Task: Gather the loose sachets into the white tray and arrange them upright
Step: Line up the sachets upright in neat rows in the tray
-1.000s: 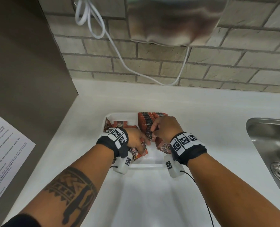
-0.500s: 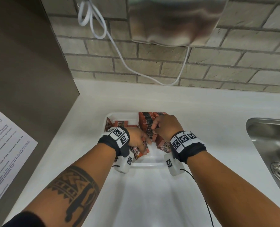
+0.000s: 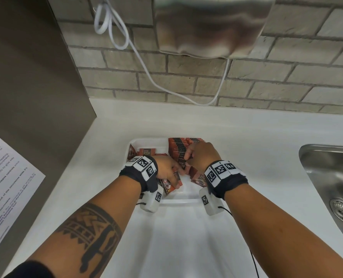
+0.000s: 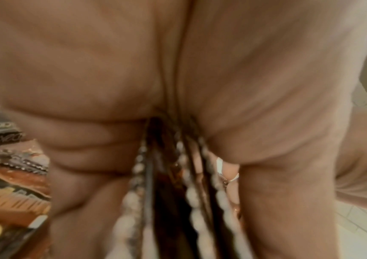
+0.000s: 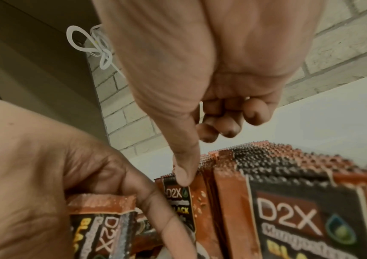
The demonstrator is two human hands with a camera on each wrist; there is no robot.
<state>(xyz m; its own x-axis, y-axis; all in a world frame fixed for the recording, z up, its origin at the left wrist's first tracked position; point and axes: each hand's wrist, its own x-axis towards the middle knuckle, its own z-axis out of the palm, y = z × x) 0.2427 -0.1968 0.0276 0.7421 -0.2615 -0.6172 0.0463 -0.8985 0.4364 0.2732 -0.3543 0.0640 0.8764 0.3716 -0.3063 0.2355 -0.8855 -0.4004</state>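
My left hand point(image 3: 167, 172) grips a small bundle of orange-and-black foil sachets point(image 4: 167, 201) edge-on between thumb and curled fingers, low over the near left part of the shallow white plastic tray point(image 3: 178, 201). My right hand point(image 3: 201, 155) has its fingers curled in, with the thumb point(image 5: 183, 175) pressing down on the top edge of the front sachet of the upright row of sachets point(image 3: 178, 146), which packs the tray's far right side. I cannot tell whether a finger behind completes a pinch.

To do this step well, I judge I should tip that front sachet back with the thumb to open a slot, then slide the bundle in with its crimped edges up and level, keeping it squeezed until the row takes it. Letting go early would probably let the slick foil fan out and topple.

More loose sachets point(image 3: 146, 152) lie flat on the tray's left side, and a few point(image 3: 198, 178) lean under my right wrist.

The tray walls are low, so a hard sideways push could spill the row over the rim. The white desk point(image 3: 257, 157) has open room on either side; the steel sink point(image 3: 333, 177) sits well apart on my right, and the brown side panel point(image 3: 36, 77) stands off to my left.
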